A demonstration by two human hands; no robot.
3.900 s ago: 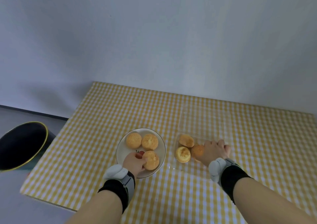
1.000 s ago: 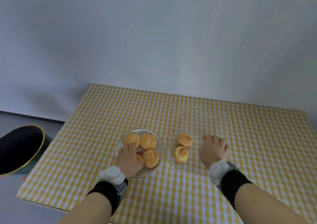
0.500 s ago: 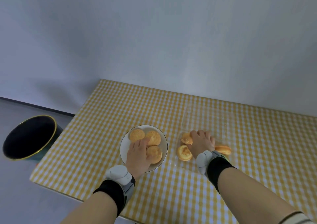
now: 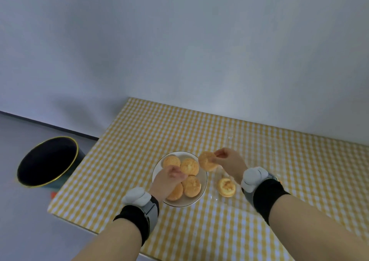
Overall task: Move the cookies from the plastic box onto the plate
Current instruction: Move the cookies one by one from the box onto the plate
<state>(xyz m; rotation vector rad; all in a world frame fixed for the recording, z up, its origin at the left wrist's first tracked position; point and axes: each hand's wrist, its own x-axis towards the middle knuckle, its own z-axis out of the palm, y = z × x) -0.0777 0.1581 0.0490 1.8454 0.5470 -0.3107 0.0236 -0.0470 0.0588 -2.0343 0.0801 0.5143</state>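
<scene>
A white plate (image 4: 204, 178) on the yellow checked table holds several round golden cookies (image 4: 189, 167). My right hand (image 4: 229, 162) pinches one cookie (image 4: 207, 161) on edge, in the air just above the plate's right rim. My left hand (image 4: 166, 180) lies over the near left of the plate with its fingers curled shut, partly covering a cookie (image 4: 176, 191). The clear plastic box (image 4: 219, 172) stands right of the plate, hard to make out, with one cookie (image 4: 226, 186) showing inside. My right wrist hides the box's right side.
A black bin (image 4: 48, 161) with a gold rim stands on the floor left of the table. The table's (image 4: 299, 171) left edge and front edge run close to the plate. A grey wall rises behind the table.
My right hand has picked a cookie out of the box and carried it left to the plate's rim. My left hand has stayed over the plate, its fingers now curled.
</scene>
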